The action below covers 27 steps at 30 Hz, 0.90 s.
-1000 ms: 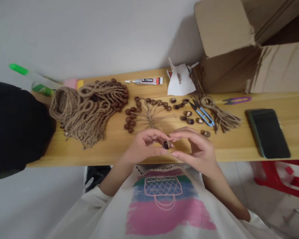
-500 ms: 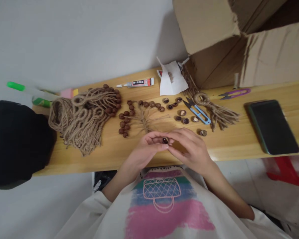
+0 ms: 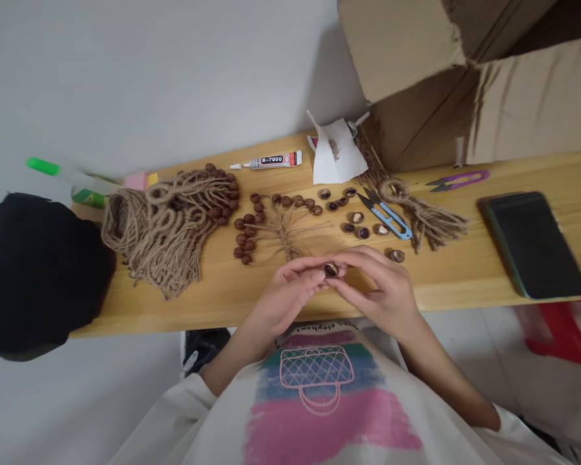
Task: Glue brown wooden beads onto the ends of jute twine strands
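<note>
My left hand point(image 3: 288, 292) and right hand point(image 3: 386, 287) pinch one shell point(image 3: 331, 269) between their fingers over the bench point(image 3: 213, 303), hollow facing up, no long axis clear; the cords point(image 3: 284, 234) lie just beyond, nearer my left hand.

A small, round, dark-brown shell piece point(image 3: 330, 270) is held in the fingertips of the left hand point(image 3: 290, 290) and the right hand point(image 3: 386, 289). Beyond, a splayed tan twine bundle point(image 3: 284, 234) and round brown beads point(image 3: 286, 201) are laid on the yellowish wooden table point(image 3: 458, 274).
</note>
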Tool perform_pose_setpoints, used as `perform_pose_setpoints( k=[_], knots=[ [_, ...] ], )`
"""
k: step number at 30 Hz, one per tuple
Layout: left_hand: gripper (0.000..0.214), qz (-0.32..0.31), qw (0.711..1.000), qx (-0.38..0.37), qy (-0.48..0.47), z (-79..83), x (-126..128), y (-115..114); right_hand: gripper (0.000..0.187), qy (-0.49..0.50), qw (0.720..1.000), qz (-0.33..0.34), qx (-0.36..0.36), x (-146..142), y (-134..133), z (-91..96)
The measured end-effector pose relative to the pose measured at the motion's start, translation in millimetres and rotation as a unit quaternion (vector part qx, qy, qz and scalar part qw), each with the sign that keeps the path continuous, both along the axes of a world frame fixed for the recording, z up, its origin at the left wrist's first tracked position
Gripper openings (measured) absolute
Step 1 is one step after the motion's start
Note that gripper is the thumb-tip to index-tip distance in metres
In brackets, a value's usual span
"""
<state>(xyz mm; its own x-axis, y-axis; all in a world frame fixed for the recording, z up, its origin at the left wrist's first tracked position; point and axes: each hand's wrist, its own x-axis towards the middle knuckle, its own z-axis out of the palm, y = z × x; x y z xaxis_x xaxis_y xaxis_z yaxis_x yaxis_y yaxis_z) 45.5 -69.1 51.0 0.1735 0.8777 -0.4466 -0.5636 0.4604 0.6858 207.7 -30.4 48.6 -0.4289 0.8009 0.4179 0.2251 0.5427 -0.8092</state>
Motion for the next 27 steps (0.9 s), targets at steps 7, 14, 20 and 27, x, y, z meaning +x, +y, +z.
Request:
perform_pose_setpoints(
  k=[7,14,20,27],
  knots=[
    [0.023,0.012,1.000,0.000,0.001,1.6,1.7,2.4,0.034,0.013,1.000,-0.005,-0.022,1.4,-0.4,-2.0],
    [0.024,0.025,1.000,-0.008,0.013,1.4,1.9,3.6,0.036,0.025,0.999,-0.009,-0.030,2.4,-1.5,-2.5],
    [0.022,0.014,1.000,0.003,0.020,-3.1,0.5,4.0,0.030,0.021,0.999,-0.013,-0.032,2.0,-0.7,-2.7],
    [0.023,0.032,0.999,-0.017,0.025,-4.4,1.7,3.9,0.027,0.020,0.999,-0.025,-0.037,0.1,-1.1,-7.1]
  ],
)
